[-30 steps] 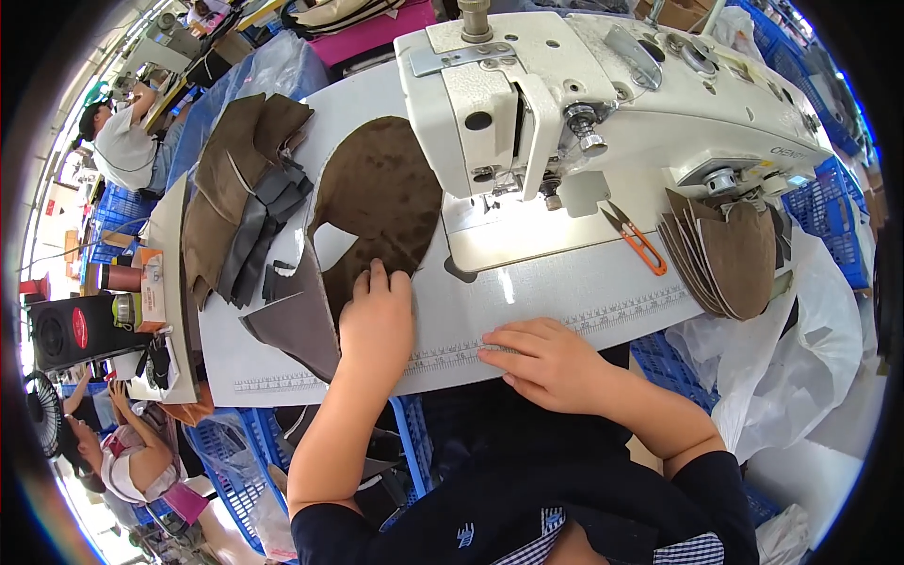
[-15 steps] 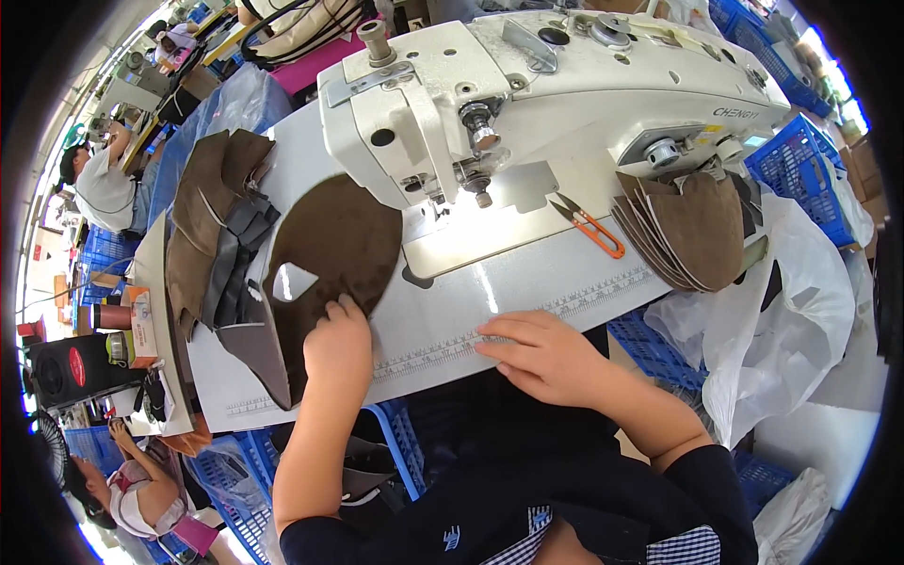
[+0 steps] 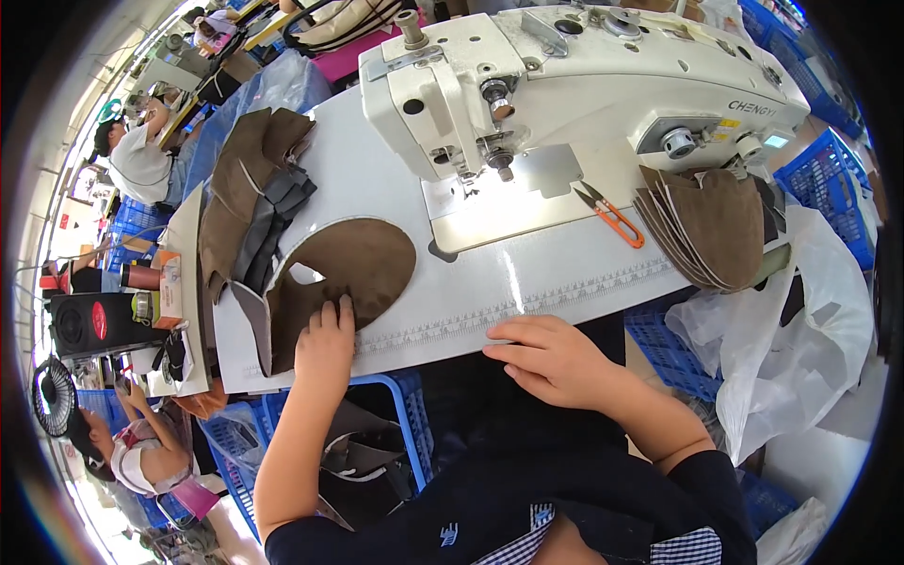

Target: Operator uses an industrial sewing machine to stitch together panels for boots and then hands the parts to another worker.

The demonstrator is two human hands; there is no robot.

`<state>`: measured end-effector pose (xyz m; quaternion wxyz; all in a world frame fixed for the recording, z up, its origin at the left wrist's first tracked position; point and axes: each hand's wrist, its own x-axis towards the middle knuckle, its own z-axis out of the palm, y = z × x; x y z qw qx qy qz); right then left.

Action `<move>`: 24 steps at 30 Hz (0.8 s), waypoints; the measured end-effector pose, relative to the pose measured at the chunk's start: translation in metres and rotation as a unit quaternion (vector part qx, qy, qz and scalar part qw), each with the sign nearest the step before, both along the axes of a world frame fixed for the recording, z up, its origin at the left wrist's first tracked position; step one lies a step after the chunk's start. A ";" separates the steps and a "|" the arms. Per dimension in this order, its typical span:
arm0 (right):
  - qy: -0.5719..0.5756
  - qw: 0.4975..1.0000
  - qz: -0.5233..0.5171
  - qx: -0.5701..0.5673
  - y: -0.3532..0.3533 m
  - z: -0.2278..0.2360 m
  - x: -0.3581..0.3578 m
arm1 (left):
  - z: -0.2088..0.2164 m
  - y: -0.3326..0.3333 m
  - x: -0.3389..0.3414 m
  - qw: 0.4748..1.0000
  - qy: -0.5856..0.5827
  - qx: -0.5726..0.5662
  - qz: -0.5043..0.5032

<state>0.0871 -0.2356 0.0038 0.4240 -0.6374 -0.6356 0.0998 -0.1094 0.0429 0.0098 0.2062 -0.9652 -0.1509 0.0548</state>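
My left hand (image 3: 323, 347) grips the near edge of a large brown suede piece (image 3: 375, 256). Its fingers lie on top; the thumb is hidden. The piece has a rounded right end, a small cut-out and a turned-up grey left flap, and it tilts over the table left of the sewing machine's needle. My right hand (image 3: 546, 360) rests at the table's front edge by the printed ruler (image 3: 527, 311), holding nothing, fingers stretched and slightly apart. The white sewing machine (image 3: 574, 94) stands beyond both hands.
Orange-handled thread snips (image 3: 612, 217) lie right of the needle plate. Stacked brown suede pieces (image 3: 711, 231) sit farther right, near a white plastic bag (image 3: 800, 320). More brown and dark pieces (image 3: 240, 184) are heaped at left. A blue crate (image 3: 414, 428) stands below the table edge.
The suede piece has come away from the machine, toward me, and now looks more tilted. My left hand has moved slightly with it. The whole view has shifted a little; my right hand stays put.
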 end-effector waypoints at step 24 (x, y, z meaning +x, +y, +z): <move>0.047 0.996 0.078 -0.010 0.025 0.001 -0.018 | 0.090 0.013 -0.142 0.531 -0.562 -0.554 0.308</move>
